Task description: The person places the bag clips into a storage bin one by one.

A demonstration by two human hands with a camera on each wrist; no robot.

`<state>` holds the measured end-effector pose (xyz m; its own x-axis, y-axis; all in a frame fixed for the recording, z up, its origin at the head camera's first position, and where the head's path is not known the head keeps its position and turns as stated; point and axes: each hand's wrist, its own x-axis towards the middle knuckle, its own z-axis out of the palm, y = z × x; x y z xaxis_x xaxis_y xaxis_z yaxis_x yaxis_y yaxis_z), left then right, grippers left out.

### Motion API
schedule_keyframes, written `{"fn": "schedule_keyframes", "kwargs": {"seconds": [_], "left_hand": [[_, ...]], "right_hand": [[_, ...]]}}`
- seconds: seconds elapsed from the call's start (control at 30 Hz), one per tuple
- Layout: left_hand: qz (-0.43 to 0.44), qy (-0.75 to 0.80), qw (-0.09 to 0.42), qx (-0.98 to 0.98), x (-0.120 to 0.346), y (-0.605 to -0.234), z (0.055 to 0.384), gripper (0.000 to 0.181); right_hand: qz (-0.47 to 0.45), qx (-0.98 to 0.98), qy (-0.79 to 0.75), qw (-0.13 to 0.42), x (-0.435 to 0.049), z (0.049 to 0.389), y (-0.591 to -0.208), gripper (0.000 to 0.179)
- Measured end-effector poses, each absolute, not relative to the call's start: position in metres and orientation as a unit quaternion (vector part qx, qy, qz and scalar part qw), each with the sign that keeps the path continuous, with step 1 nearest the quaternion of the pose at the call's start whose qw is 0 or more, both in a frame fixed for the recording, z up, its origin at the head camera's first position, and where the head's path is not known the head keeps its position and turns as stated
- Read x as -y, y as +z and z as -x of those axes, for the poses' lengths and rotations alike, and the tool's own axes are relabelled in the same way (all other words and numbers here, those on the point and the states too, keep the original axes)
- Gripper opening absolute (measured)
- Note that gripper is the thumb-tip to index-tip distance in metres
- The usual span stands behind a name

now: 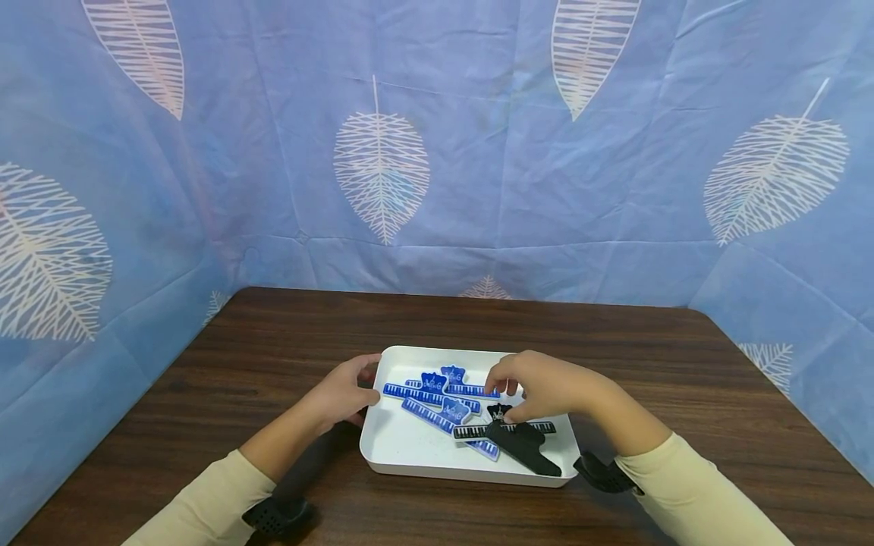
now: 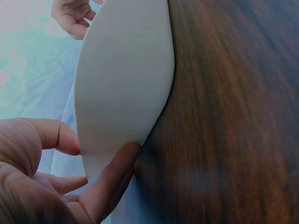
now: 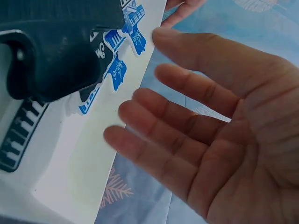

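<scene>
A white tray (image 1: 464, 475) holds a black page clip (image 1: 531, 449) and blue ones (image 1: 437, 415), all with piano-key bars and "Music" lettering. The blue clips overlap one another, and the black one lies partly across the nearest. My left hand (image 1: 341, 394) holds the tray's left end: in the left wrist view, fingertips meet the rim and one finger lies along the outer wall (image 2: 124, 70). Over the tray's right side hovers my right hand (image 1: 539, 383), its fingers loosely bent with nothing between them. The right wrist view shows the black clip's handle (image 3: 56, 65) close by.
Beneath the tray is a dark wooden table (image 1: 307, 326). A blue cloth (image 1: 464, 197) with white leaf prints hangs behind and beside it. Black wrist straps (image 1: 606, 474) sit at both sleeve cuffs.
</scene>
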<state>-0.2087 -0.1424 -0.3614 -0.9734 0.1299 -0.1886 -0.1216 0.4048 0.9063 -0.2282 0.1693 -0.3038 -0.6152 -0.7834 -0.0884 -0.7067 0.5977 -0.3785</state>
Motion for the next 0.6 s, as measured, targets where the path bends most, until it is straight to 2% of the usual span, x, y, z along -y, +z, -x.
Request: {"fn": "schedule_keyframes", "kwargs": {"seconds": [0.33, 0.5, 0.6], "left_hand": [[-0.013, 0.515, 0.099, -0.851, 0.146, -0.361, 0.207, 0.065], [-0.046, 0.448, 0.021, -0.893, 0.148, -0.362, 0.205, 0.056], [-0.071, 0.388, -0.04, -0.918, 0.151, -0.36, 0.203, 0.041]], "right_hand": [[0.428, -0.878, -0.21, 0.053, -0.185, 0.216, -0.309, 0.029], [0.423, -0.881, -0.212, 0.017, -0.193, 0.209, -0.312, 0.027], [0.416, -0.886, -0.207, -0.005, -0.199, 0.205, -0.315, 0.027]]}}
